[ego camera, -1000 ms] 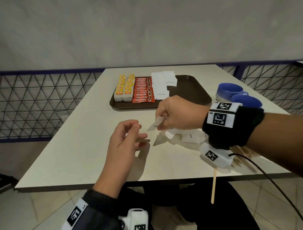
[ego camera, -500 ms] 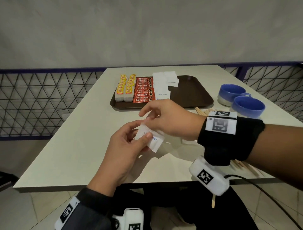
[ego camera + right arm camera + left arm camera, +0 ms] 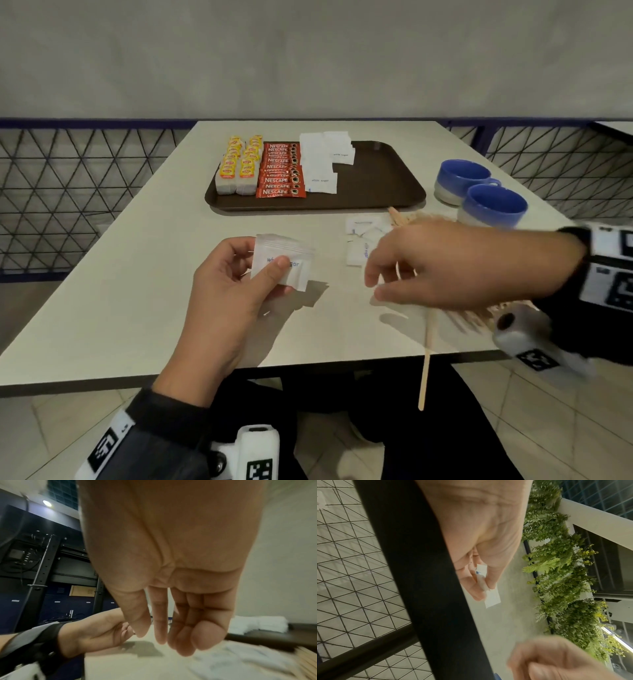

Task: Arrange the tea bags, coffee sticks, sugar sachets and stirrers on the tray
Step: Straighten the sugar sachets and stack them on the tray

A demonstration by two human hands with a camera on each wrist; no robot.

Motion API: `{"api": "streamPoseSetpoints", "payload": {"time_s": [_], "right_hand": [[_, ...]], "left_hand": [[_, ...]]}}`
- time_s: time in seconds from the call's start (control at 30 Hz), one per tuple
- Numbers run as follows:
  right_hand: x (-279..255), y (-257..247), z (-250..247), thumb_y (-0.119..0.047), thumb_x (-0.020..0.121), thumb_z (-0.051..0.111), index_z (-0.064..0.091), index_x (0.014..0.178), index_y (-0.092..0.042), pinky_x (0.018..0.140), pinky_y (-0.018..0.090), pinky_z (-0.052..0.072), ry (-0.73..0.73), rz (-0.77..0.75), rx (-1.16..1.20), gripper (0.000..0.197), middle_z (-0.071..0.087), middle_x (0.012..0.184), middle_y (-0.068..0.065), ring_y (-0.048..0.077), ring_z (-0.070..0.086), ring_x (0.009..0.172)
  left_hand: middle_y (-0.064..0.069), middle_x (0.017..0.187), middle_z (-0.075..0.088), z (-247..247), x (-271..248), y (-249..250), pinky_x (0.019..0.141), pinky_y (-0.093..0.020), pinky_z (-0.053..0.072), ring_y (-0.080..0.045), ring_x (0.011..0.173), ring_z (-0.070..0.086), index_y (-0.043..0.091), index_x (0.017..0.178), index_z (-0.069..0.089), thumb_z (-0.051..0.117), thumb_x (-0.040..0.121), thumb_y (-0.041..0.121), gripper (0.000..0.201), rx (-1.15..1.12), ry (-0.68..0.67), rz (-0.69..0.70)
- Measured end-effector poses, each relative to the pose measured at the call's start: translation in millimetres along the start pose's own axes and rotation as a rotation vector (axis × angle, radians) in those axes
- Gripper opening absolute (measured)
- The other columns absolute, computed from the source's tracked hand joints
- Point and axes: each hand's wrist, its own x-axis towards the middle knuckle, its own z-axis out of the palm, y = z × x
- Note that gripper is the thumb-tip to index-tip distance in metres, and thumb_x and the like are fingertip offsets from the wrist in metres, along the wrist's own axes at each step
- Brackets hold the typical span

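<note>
My left hand (image 3: 236,291) pinches a little stack of white sugar sachets (image 3: 282,262) in the middle of the head view, thumb on top and fingers under. I hold them flat like that so more can go on the pile, I think. My right hand (image 3: 455,263) holds nothing. Its fingers hang loose and a bit spread, low over the bench (image 3: 137,291) at the right of the frame. It is blurry. I think it is going for the loose sugar sachets (image 3: 364,236) lying in a messy heap just past it.

The brown tray (image 3: 387,178) sits in the upper middle of the frame. On it, from left to right, are yellow tea bags (image 3: 239,164) in two rows, red Nescafe coffee sticks (image 3: 281,171) in one row, and white sugar sachets on the tray (image 3: 322,157). The right part of the tray is bare, maybe kept for the stirrers.

The wooden stirrers (image 3: 397,216) lie on the bench near the loose sachets. One long stirrer (image 3: 428,346) pokes out over the near edge of the bench.

Two blue cups (image 3: 479,192) stand at the right, beside the tray. The bench top is pale and smooth. Behind it is a grey wall (image 3: 308,58), with dark wire fencing (image 3: 68,192) at both sides.
</note>
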Motion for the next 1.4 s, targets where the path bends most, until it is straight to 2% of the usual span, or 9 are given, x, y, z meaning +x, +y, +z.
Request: {"api": "streamPoseSetpoints", "payload": {"time_s": [0.13,0.3,0.4,0.57,0.7,0.97,1.17,1.3,1.4], "right_hand": [[-52,19,31,-0.067,0.095,0.047,0.06,0.122,-0.046,0.092,0.021,0.049,-0.101,-0.02,-0.066,0.037,0.053,0.114,-0.027,-0.007,0.051,0.106],[-83,31,58,-0.078,0.093,0.03,0.061,0.119,-0.04,0.096,0.021,0.046,-0.042,-0.002,-0.08,0.055,0.042,0.123,-0.029,-0.004,0.048,0.112],[-84,36,60,-0.081,0.091,0.019,0.064,0.111,-0.037,0.1,0.024,0.044,-0.009,0.034,-0.136,0.066,0.047,0.125,-0.026,-0.001,0.046,0.116],[-71,46,53,-0.082,0.089,0.004,0.061,0.107,-0.036,0.104,0.028,0.038,-0.013,0.096,-0.294,0.076,0.051,0.128,-0.022,0.003,0.041,0.119],[-55,64,48,-0.084,0.087,-0.001,0.062,0.12,-0.034,0.105,0.03,0.039,0.033,0.14,-0.326,0.086,0.05,0.137,-0.023,0.004,0.04,0.122],[-27,69,24,-0.077,0.087,0.023,0.067,0.116,-0.028,0.098,0.031,0.05,0.108,0.165,-0.176,0.071,0.064,0.121,-0.011,0.011,0.057,0.112],[6,24,3,-0.068,0.081,0.054,0.066,0.12,-0.04,0.081,0.018,0.055,0.282,0.124,0.279,0.05,0.067,0.11,-0.026,-0.003,0.066,0.096],[41,-18,7,-0.043,0.086,0.075,0.069,0.115,-0.028,0.076,0.035,0.064,0.175,-0.002,0.701,0.034,0.076,0.099,-0.006,0.012,0.077,0.083],[60,-32,17,-0.027,0.09,0.075,0.073,0.104,-0.015,0.073,0.042,0.065,0.151,-0.093,0.735,0.019,0.077,0.093,0.005,0.021,0.077,0.077]], "left_hand": [[-0.003,0.098,0.077,1,0,-1,0.061,-0.026,0.06,-0.024,0.079,0.077,0.019,0.108,0.07,0.076,0.086,0.017,0.023,0.035,-0.004,0.018],[-0.004,0.095,0.078,4,-1,-1,0.062,-0.026,0.059,-0.023,0.074,0.076,0.018,0.104,0.07,0.076,0.085,0.017,0.02,0.015,0.006,0.028],[-0.005,0.096,0.078,5,-2,-2,0.066,-0.033,0.059,-0.025,0.074,0.076,0.018,0.104,0.07,0.077,0.08,0.022,0.025,0.015,0.007,0.03],[-0.007,0.096,0.078,3,-2,-3,0.061,-0.024,0.059,-0.03,0.08,0.076,0.015,0.105,0.07,0.076,0.084,0.016,0.021,0.02,0.014,0.036],[-0.007,0.097,0.078,4,-2,-3,0.061,-0.025,0.06,-0.032,0.083,0.076,0.014,0.105,0.069,0.075,0.086,0.014,0.021,0.023,0.02,0.029],[-0.005,0.096,0.078,5,-4,4,0.061,-0.023,0.059,-0.027,0.081,0.076,0.013,0.104,0.069,0.076,0.084,0.014,0.02,0.036,0.019,0.007],[-0.01,0.094,0.077,6,-6,11,0.064,-0.039,0.064,-0.028,0.077,0.076,0.005,0.104,0.068,0.078,0.082,0.006,0.025,-0.011,-0.009,-0.041],[-0.012,0.092,0.075,7,-10,14,0.061,-0.022,0.058,-0.015,0.076,0.074,0.006,0.1,0.07,0.081,0.081,0.007,0.022,0.015,-0.009,-0.005],[-0.013,0.093,0.073,6,-10,12,0.062,-0.024,0.059,-0.023,0.078,0.074,0.008,0.099,0.071,0.083,0.08,0.012,0.022,0.028,0.022,0.015]]}}
